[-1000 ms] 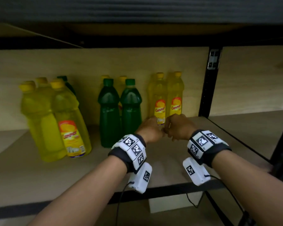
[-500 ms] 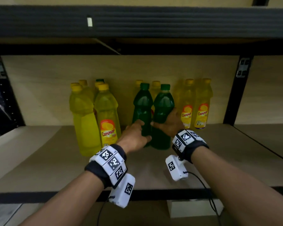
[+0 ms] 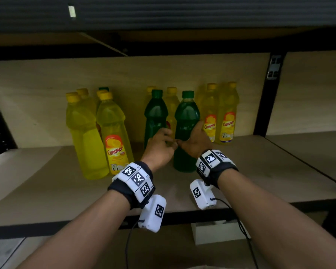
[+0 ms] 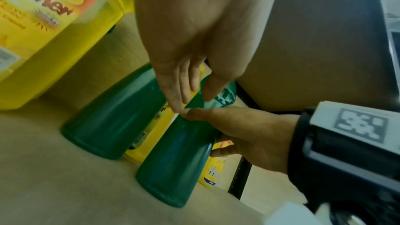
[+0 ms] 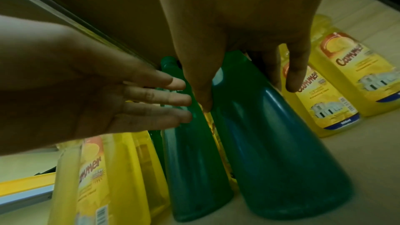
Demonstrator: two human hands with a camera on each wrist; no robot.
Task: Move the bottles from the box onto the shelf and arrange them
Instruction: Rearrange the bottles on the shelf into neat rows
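Two green bottles stand mid-shelf among yellow ones. My right hand (image 3: pixel 192 138) grips the right green bottle (image 3: pixel 186 117) at its waist, with the thumb across the near side and the fingers behind it, as the right wrist view shows (image 5: pixel 277 160). My left hand (image 3: pixel 169 140) is beside it with straight fingers (image 5: pixel 168 98) lying against the left green bottle (image 3: pixel 155 113), holding nothing. The right green bottle stands a little nearer to me than the left one (image 4: pixel 112 117). Behind the gap between them shows a yellow bottle (image 3: pixel 172 105).
A group of yellow bottles (image 3: pixel 113 136) stands at the left, and a labelled yellow pair (image 3: pixel 227 117) at the right near the black upright post (image 3: pixel 264 105). The wooden shelf board (image 3: pixel 47 181) runs forward to a black front rail (image 3: pixel 66 226). Another shelf hangs low overhead.
Both hands left the yellow pair on the right and came to the green bottles. The right green bottle now stands apart from the left one and nearer to me.
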